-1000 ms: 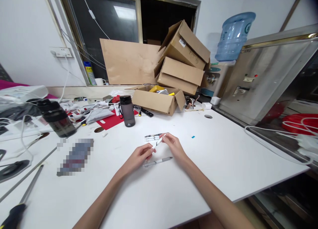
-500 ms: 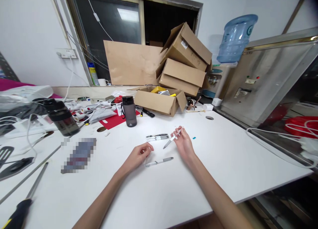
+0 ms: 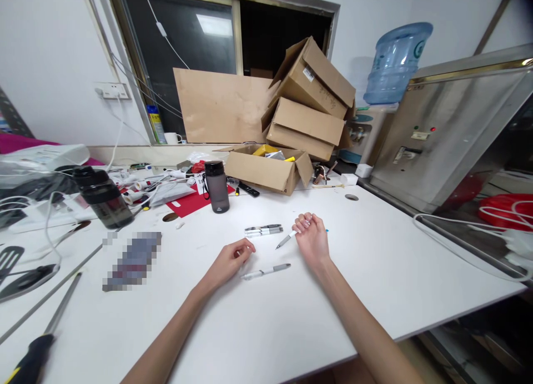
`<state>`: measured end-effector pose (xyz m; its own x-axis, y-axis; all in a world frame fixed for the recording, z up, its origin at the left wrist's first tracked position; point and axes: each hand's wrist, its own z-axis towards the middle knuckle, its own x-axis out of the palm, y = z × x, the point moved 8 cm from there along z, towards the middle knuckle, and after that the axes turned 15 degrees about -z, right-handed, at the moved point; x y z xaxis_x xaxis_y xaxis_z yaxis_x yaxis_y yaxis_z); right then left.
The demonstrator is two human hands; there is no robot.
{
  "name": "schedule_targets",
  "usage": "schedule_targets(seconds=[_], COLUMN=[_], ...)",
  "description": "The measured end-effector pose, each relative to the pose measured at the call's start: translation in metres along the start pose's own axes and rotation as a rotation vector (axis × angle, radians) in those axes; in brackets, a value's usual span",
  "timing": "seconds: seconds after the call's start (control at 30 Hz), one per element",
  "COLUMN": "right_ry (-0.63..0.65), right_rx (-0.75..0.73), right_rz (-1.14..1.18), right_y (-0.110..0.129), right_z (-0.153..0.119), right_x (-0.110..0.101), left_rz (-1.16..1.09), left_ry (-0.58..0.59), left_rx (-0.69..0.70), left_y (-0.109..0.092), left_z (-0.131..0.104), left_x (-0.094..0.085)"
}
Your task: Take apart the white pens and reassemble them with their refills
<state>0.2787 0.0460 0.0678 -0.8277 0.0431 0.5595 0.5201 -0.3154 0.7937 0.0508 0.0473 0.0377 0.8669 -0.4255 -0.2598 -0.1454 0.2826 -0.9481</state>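
My right hand is closed around a white and grey pen, whose tip points down and left over the table. My left hand rests on the table with its fingers curled; whether anything small is between them is hidden. Just to its right lies another white and grey pen, one end close to the wrist. Beyond both hands, several pens lie side by side.
Behind the pens stands a grey bottle, near an open cardboard box and a black remote. A dark bottle, a blurred-out item and a screwdriver are at the left. A cable runs at the right.
My right hand has turned and its fingers have curled further round the pen, covering more of it. The pen's tip has shifted slightly right. My left hand has barely moved.
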Motion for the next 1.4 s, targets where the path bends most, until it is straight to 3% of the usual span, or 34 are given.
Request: schedule_targets(seconds=[1.13,1.23,1.4], right_ry=[0.048,0.098,0.252], right_rx=[-0.004,-0.035,-0.138], right_rz=[0.034,-0.08,-0.586], right_y=[0.001,0.0,-0.009], right_z=[0.002,0.002,-0.006], right_x=[0.001,0.006,0.022], left_rz=[0.028,0.023,-0.005], left_ry=[0.011,0.014,-0.008], left_rx=[-0.024,-0.017,0.009], left_y=[0.007,0.007,0.003], left_z=[0.001,0.001,0.002], left_x=[-0.002,-0.002,-0.004])
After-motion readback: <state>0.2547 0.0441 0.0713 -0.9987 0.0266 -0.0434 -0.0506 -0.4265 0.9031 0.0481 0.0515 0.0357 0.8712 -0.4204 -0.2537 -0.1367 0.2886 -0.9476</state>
